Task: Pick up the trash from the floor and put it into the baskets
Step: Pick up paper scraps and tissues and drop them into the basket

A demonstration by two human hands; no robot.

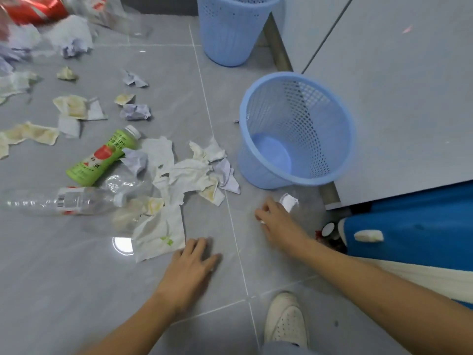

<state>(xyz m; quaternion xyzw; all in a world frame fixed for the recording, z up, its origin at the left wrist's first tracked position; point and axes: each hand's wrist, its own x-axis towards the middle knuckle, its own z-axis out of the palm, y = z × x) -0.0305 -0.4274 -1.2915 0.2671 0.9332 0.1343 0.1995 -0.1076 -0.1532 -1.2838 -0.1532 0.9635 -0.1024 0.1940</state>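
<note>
My right hand (pixel 277 222) is closed around a clear plastic item (pixel 290 202) just above the floor, right in front of the near blue basket (pixel 256 170). That basket stands slightly tilted with nothing visible inside. A second blue basket (pixel 230 34) stands farther back. My left hand (pixel 192 262) hovers low over the tiles with its fingers spread and holding nothing, beside a flat white paper (pixel 158 234). Crumpled tissues (pixel 189 172), a green juice bottle (pixel 102 157) and a clear water bottle (pixel 69 201) lie to the left.
More crumpled paper (pixel 135 111) and a red wrapper (pixel 33 8) litter the far left floor. A pale table top (pixel 396 98) with a metal leg (pixel 277 47) fills the right. Blue fabric (pixel 422 226) lies under it. My white shoe (pixel 286 319) is at the bottom.
</note>
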